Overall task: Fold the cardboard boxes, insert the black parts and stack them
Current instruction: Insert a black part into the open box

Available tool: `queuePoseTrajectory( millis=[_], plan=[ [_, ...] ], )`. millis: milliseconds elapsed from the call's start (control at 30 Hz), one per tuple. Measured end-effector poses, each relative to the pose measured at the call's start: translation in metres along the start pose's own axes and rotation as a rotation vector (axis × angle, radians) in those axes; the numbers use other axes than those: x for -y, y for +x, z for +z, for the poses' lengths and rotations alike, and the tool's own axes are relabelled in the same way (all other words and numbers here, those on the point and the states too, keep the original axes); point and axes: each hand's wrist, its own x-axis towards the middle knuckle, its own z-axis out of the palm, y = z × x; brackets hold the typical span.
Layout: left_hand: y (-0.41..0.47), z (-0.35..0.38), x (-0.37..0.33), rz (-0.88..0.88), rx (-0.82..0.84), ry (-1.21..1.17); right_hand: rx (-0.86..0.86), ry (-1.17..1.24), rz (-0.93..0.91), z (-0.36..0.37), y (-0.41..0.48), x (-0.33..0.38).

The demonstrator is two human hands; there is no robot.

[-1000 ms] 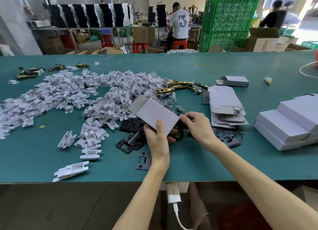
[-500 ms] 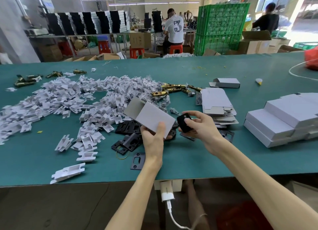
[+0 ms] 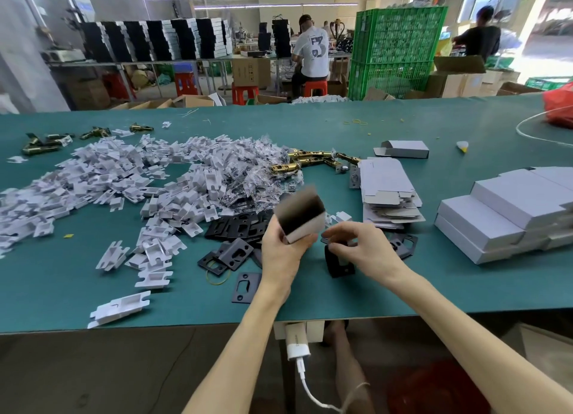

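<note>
The left hand (image 3: 283, 252) grips the blurred cardboard box (image 3: 300, 220), which sticks up above it. The right hand (image 3: 361, 246), just beside it, pinches a black part (image 3: 339, 265) lower than the box, not touching.

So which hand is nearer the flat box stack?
Right. Right hand, holding a black part, sits just in front of the stack; left hand, gripping a box, is farther left.

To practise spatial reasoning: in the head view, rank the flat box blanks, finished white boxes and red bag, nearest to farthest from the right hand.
1. flat box blanks, just beyond the right hand.
2. finished white boxes, further right.
3. red bag, far right corner.
</note>
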Motion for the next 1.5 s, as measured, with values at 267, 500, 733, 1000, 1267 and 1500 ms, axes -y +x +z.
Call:
queuePoseTrajectory(
  millis=[267,500,733,1000,1267,1500],
  plan=[
    [0.0,-0.001,0.002,0.013,0.038,0.065,0.092,-0.283,-0.09,-0.01,-0.006,0.001],
    [0.0,-0.002,0.003,0.005,0.035,0.135,0.215,-0.41,-0.128,-0.017,-0.012,0.002],
    [-0.002,0.0,0.0,-0.052,-0.064,0.017,0.143,-0.368,-0.089,-0.016,-0.008,-0.003],
    [-0.002,0.002,-0.002,-0.08,-0.111,-0.031,-0.086,-0.008,0.021,-0.003,0.006,-0.006],
    [0.001,0.002,-0.004,-0.089,-0.26,-0.085,-0.045,0.012,0.076,0.015,0.018,-0.011],
    [0.002,0.003,-0.002,-0.115,-0.274,-0.076,-0.071,-0.203,-0.033,0.027,0.027,-0.012]
  ],
)
